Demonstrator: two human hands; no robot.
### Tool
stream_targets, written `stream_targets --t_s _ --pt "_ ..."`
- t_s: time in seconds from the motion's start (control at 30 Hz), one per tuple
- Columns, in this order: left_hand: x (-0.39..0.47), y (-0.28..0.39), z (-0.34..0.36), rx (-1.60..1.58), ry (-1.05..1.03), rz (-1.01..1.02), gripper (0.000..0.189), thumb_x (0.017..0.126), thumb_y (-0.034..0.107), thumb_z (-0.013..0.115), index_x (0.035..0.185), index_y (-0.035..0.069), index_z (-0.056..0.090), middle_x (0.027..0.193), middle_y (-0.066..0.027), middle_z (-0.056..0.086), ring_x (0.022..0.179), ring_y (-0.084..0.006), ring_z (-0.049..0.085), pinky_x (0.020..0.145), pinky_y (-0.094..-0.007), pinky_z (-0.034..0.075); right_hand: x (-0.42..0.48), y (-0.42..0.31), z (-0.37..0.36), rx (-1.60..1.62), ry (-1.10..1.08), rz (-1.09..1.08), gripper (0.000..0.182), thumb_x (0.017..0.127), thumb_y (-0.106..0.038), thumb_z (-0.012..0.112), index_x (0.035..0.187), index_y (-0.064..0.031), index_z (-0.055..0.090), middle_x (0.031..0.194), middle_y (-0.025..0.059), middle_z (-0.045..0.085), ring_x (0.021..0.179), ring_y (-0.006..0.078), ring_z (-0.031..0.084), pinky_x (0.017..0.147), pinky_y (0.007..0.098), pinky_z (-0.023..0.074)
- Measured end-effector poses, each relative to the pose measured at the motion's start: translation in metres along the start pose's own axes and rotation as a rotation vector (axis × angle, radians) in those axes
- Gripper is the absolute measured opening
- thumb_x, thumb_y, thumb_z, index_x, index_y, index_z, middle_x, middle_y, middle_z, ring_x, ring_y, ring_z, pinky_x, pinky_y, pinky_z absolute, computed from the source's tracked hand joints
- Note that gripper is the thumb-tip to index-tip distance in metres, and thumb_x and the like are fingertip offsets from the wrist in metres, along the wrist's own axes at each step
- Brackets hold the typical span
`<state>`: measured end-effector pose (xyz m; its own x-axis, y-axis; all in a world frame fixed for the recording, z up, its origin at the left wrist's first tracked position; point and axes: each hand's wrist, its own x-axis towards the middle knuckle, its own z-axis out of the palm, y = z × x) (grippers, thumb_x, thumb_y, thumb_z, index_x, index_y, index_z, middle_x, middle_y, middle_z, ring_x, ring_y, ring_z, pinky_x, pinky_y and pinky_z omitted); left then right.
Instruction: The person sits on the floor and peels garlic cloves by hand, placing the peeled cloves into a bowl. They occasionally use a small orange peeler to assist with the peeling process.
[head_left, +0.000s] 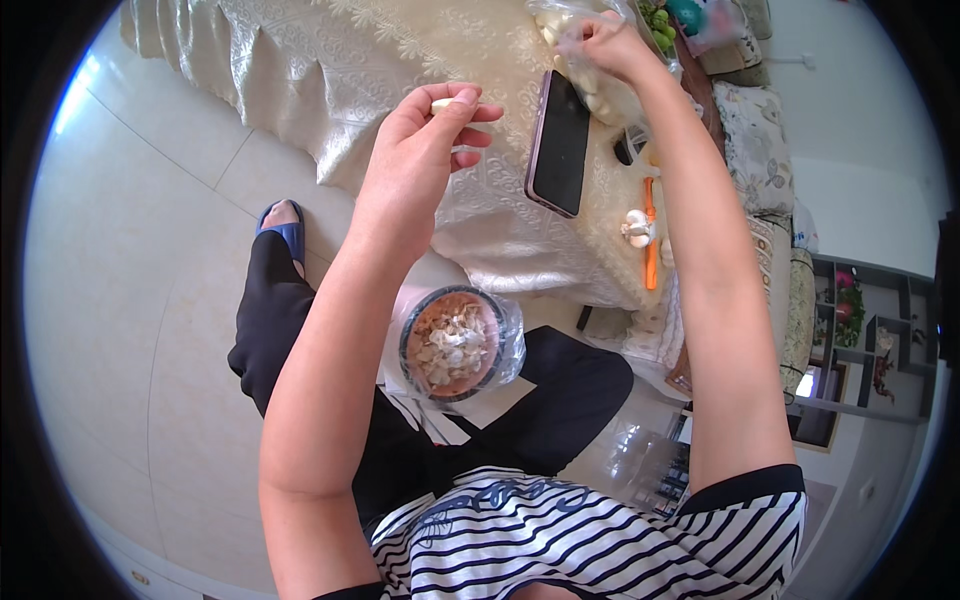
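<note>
Between the thumb and forefinger of my left hand (427, 135) is a peeled garlic clove (442, 106). This hand is raised over the near edge of the cloth-covered table (480, 217), with the other fingers loosely curled. My right hand (611, 49) is at the mouth of a clear plastic bag (600, 94) of pale garlic cloves. Its fingers are bent among the film, and what they grip is hidden. Below my hands, a round bin (501, 352) lined with clear plastic contains garlic skins (450, 341). A garlic bulb (637, 228) rests against an orange-handled tool (649, 259) on the table.
A smartphone (559, 146) lies on the tablecloth between my hands. Beside my right forearm is a small black object (628, 146). Green fruit (660, 28) is at the far right corner. A cushioned sofa (757, 142) runs along the right, and floor tiles (150, 225) spread left.
</note>
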<state>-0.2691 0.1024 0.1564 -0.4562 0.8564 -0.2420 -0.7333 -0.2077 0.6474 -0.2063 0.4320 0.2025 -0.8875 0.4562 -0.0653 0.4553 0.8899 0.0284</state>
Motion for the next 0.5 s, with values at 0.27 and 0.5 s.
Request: stream_targets --t_s 0.27,0.5 --pt "0.002 -0.004 0.0 -0.244 -0.005 -0.003 0.021 0.09 0.017 0.052 0.1 -0.002 0.052 0.092 -0.0087 0.058 0.083 -0.0149 0.058 0.074 -0.027 0.049 -0.024 -0.042 -0.024 -0.009 0.038 0.131 0.03 0.064 -0.028 0.072 0.078 -0.0017 0.064 0.075 0.0089 0.064 0.068 0.0168 0.059 0.063 0.0284 0.0465" --pt "-0.001 -0.012 0.005 -0.218 -0.004 -0.13 0.021 0.089 0.023 0.056 0.079 0.005 0.054 0.072 -0.0012 0.052 0.072 -0.0114 0.056 0.063 -0.023 0.047 -0.108 -0.023 -0.049 1.301 0.351 0.292 0.031 0.079 -0.007 0.065 0.108 -0.0006 0.056 0.093 0.0064 0.063 0.08 0.0107 0.06 0.072 0.0218 0.0459"
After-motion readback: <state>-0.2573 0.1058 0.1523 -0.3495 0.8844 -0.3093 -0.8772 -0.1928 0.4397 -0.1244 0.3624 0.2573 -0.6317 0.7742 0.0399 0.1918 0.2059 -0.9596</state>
